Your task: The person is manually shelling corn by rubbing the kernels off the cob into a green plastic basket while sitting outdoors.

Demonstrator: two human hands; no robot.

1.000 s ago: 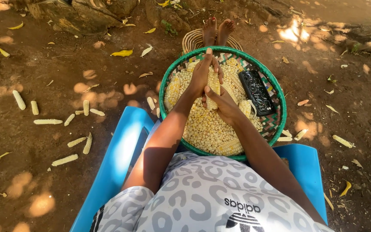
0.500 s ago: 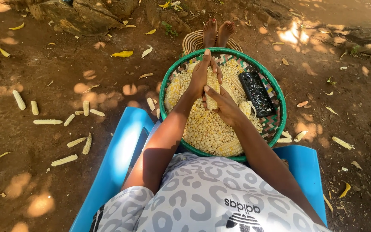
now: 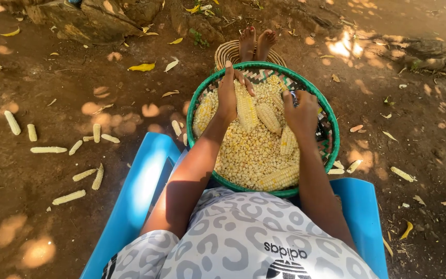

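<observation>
Nearest, at 6 o'clock: a grey patterned shirt (image 3: 233, 243) on a blue chair (image 3: 140, 186), with both bare forearms reaching forward. Just beyond, on the lap, a round woven basket with green rim (image 3: 331, 139), filled with loose yellow kernels (image 3: 249, 152) and several whole cobs; one unshelled cob (image 3: 279, 178) at 5 o'clock inside the basket, close to the near rim. Further in, the hands now well apart, no more joined at the centre as half a second ago. Left hand (image 3: 229, 95) at 12 o'clock of the basket, fingers spread over the far end of a long cob (image 3: 245, 106); not possible to tell if really clamped or only resting. Right hand (image 3: 301, 111) at 2 o'clock, curled down over a dark flat thing (image 3: 292, 96) almost fully hidden beneath; grip also not clear. Judging from this: the two-handed hold on one cob given up, no kernels being pushed off at this moment, rather a reaching among the basket contents. Out at 9 o'clock on the brown soil, many stripped cobs (image 3: 47, 150) scattered. Farthest, at 12 o'clock, two bare feet (image 3: 255, 42) on a small woven mat (image 3: 228, 51), then rocks (image 3: 89, 18) and dry leaves.
</observation>
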